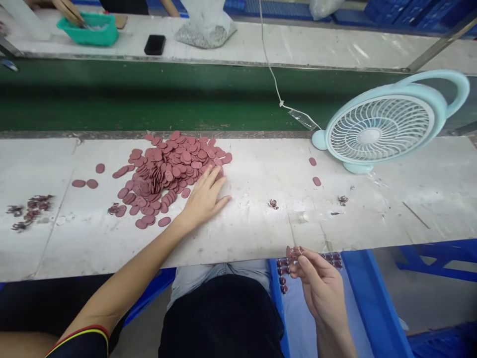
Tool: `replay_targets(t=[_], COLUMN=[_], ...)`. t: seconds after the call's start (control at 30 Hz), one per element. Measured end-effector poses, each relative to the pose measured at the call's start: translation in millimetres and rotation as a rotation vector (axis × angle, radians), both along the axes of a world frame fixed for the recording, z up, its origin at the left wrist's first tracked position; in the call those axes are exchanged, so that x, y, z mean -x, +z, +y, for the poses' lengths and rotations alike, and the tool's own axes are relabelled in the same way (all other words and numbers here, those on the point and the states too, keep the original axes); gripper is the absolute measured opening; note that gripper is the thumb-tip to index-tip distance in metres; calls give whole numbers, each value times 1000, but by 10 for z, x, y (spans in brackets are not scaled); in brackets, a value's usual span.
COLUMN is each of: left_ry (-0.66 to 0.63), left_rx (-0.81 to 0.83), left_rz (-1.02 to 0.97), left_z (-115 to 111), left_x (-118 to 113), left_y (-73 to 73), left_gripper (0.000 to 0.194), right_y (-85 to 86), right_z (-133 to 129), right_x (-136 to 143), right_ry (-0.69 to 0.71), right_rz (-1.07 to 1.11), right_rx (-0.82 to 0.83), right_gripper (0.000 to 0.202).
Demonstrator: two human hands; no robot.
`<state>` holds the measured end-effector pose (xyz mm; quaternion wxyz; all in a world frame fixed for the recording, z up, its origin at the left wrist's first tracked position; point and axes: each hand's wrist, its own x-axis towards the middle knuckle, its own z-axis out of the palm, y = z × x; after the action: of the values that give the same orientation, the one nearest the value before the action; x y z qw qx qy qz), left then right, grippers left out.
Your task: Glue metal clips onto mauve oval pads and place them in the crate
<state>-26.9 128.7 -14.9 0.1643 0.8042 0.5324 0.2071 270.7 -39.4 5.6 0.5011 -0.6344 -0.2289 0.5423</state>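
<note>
My left hand (pixel 203 199) lies over the right side of a heap of flat, reddish oval discs (pixel 164 171). Its fingers are stretched out and the tips touch the discs; whether one is under them is hidden. Low on the right, my right hand (pixel 316 273) pinches a small reddish-brown clip-like piece (pixel 294 252) between thumb and fingers, near the table's front edge. Below that hand, a blue tray (pixel 367 298) with a pale lining holds rows of similar small dark red pieces (pixel 283 268).
A light-blue fan (pixel 380 130) stands at the right on the white table (pixel 242 233), with a cord (pixel 270 69) running up from it. Small dark red pieces (pixel 35 209) lie at far left. Across a green gap, another bench holds a green basket (pixel 89 37), near another person's hand.
</note>
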Motion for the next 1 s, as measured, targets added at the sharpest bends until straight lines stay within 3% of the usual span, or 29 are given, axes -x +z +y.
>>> replay_targets(t=[0.1, 0.2, 0.33, 0.47, 0.63, 0.73, 0.87, 1.0], left_ry=[-37, -63, -154, -233, -312, -279, -1, 12], left_rx=[-9, -11, 2, 18, 46, 0, -115, -94], left_rz=[92, 154, 200, 207, 174, 160, 190, 200], left_z=[212, 153, -178, -598, -927, -873, -560, -337], left_x=[5, -27, -100, -225, -350, -270, 56, 302], left_y=[-134, -193, -187, -181, -134, -66, 2, 19], left_gripper=[64, 64, 66, 68, 66, 60, 40, 27], right_y=[-125, -280, -437, -513, -644, -760, -920, -1059], right_z=[-158, -294, -394, -486, -713, -867, -1030, -1133], right_x=[-82, -76, -97, -296, -626, -767, -909, -1008], right_ry=[-51, -68, -46, -60, -211, -276, -360, -393], right_rz=[-27, -84, -173, -254, -313, -314, -367, -426], right_rx=[27, -7, -7, 49, 126, 172, 201, 226], right_gripper=[29, 23, 21, 20, 25, 26, 23, 29])
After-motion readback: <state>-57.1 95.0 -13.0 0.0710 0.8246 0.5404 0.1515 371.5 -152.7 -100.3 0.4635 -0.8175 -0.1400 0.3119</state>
